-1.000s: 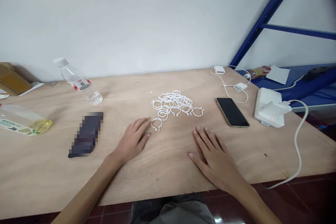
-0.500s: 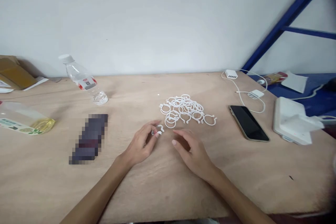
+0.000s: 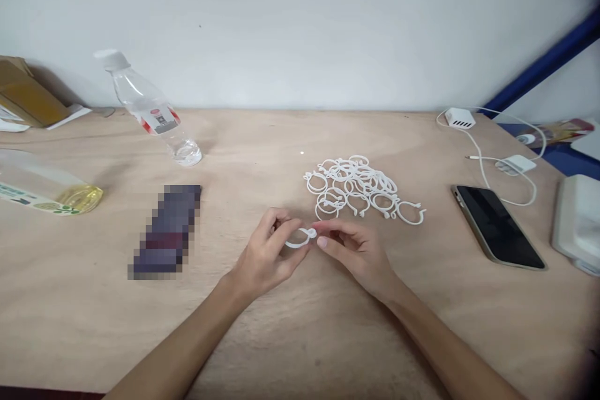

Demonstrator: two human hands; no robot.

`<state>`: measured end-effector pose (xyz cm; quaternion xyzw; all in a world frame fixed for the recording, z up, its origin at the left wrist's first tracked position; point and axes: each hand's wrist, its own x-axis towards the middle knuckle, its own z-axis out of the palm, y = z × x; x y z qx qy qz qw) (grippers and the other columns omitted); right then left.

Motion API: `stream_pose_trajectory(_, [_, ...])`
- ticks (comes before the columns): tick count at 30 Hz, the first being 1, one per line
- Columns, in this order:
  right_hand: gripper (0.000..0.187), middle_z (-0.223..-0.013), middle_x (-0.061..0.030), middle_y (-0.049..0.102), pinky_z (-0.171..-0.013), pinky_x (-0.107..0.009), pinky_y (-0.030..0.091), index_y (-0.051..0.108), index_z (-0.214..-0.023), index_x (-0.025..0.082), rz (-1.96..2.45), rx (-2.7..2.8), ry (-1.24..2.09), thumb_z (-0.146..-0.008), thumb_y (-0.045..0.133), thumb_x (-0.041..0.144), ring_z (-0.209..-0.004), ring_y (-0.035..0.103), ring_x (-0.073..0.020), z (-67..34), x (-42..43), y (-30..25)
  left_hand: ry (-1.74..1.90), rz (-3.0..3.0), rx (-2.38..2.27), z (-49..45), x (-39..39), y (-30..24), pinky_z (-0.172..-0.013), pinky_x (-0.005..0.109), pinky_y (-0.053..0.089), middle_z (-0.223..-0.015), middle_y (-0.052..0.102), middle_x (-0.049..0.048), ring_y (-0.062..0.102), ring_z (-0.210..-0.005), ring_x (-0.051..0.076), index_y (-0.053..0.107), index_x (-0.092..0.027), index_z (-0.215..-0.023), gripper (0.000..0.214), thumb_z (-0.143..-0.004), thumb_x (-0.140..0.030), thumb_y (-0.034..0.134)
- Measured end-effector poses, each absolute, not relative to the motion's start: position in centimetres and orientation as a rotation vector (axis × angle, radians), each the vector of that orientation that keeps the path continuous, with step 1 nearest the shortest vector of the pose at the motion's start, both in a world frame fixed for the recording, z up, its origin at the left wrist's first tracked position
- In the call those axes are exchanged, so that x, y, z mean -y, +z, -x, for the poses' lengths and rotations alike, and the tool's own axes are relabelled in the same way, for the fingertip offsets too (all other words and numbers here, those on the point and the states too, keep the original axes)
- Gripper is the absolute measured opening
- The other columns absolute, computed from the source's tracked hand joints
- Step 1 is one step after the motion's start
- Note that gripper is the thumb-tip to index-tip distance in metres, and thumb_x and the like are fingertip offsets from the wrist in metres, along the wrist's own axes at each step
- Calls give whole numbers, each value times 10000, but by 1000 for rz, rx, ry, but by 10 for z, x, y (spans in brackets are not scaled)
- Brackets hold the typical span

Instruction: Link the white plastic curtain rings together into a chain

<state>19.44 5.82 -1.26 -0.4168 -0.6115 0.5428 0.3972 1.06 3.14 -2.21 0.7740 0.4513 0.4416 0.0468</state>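
Note:
Between both hands is a white plastic curtain ring (image 3: 296, 245) with a small looped end. My left hand (image 3: 269, 253) is closed on its left side with thumb and fingers. The index finger and thumb of my right hand (image 3: 359, 253) are at the looped end, closed around it. Just beyond my hands lies a loose pile of similar white curtain rings (image 3: 359, 184), several of them overlapping. Part of the held ring is hidden behind my left fingers.
A phone (image 3: 499, 225) lies right, beside a white charger with cable (image 3: 515, 164) and a white device (image 3: 579, 219). On the left are a water bottle (image 3: 157, 115), a bottle of yellow liquid (image 3: 51, 190), a blurred dark item (image 3: 166, 231) and a cardboard box (image 3: 28, 94).
My hands have come together at the ring, which my left hand held alone before. My right fingers now meet its looped end. The camera view has shifted.

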Motion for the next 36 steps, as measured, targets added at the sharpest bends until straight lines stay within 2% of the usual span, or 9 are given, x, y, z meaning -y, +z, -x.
stream_pose_trajectory(6, [151, -736, -16, 703, -628, -297, 497, 744, -857, 218, 1079, 1605, 1306, -778, 690, 335, -666, 602, -148, -190, -56, -13, 1366, -2500, -1324, -11, -30, -22, -635, 249, 493, -926, 526, 59, 550, -770, 134, 565, -162, -1073, 264, -827, -100, 635])
stream_pose_trajectory(8, [151, -720, -9, 686, -603, -284, 476, 742, -868, 216, 1087, 1593, 1283, -776, 693, 325, -648, 577, -138, -191, -57, -14, 1364, -2490, -1328, -10, -30, -20, -636, 259, 491, -916, 527, 55, 543, -773, 142, 580, -178, -1055, 245, -825, -154, 659])
stream_pose_trajectory(10, [169, -736, -11, 683, -614, -285, 475, 738, -893, 213, 1090, 1555, 1292, -771, 699, 322, -665, 577, -139, -192, -58, -15, 1327, -2435, -1340, -10, -31, -18, -710, 307, 506, -954, 546, 74, 553, -849, 178, 590, -180, -1067, 293, -811, -277, 695])
stream_pose_trajectory(12, [190, -757, -18, 690, -641, -296, 485, 738, -907, 210, 1089, 1519, 1318, -761, 705, 328, -695, 589, -148, -193, -59, -15, 1250, -2310, -1369, -10, -32, -15, -823, 378, 495, -1049, 584, 112, 559, -962, 224, 578, -169, -1140, 377, -837, -381, 652])
stream_pose_trajectory(14, [200, -760, -24, 697, -652, -304, 493, 741, -898, 209, 1096, 1480, 1341, -745, 715, 337, -710, 598, -157, -194, -60, -15, 1134, -2165, -1402, -10, -33, -12, -870, 404, 469, -1076, 637, 112, 571, -979, 231, 581, -172, -1172, 356, -893, -394, 561])
stream_pose_trajectory(18, [210, -782, -31, 718, -680, -322, 505, 749, -882, 219, 1115, 1407, 1406, -715, 733, 345, -740, 625, -175, -194, -61, -12, 970, -2072, -1346, -10, -36, -11, -820, 359, 451, -925, 706, 59, 582, -841, 193, 646, -178, -1061, 260, -929, -350, 502])
stream_pose_trajectory(21, [209, -816, -30, 734, -708, -329, 504, 759, -875, 229, 1137, 1400, 1418, -734, 712, 376, -773, 642, -188, -193, -61, -9, 962, -2065, -1311, -9, -36, -11, -794, 338, 446, -931, 700, 62, 575, -829, 187, 645, -166, -1042, 271, -941, -354, 478])
stream_pose_trajectory(26, [259, -701, -15, 701, -677, -305, 471, 757, -748, 202, 1197, 1483, 1376, -816, 619, 410, -701, 612, -171, -193, -63, -6, 980, -1949, -1340, -8, -37, -12, -760, 310, 449, -904, 686, 59, 583, -834, 182, 658, -168, -1005, 305, -946, -392, 461])
stream_pose_trajectory(36, [265, -691, -19, 674, -630, -280, 428, 710, -710, 183, 1240, 1498, 1397, -806, 620, 414, -680, 569, -154, -191, -63, -6, 954, -1785, -1420, -10, -38, -11, -740, 309, 436, -888, 678, 64, 591, -818, 185, 687, -168, -974, 365, -941, -441, 447])
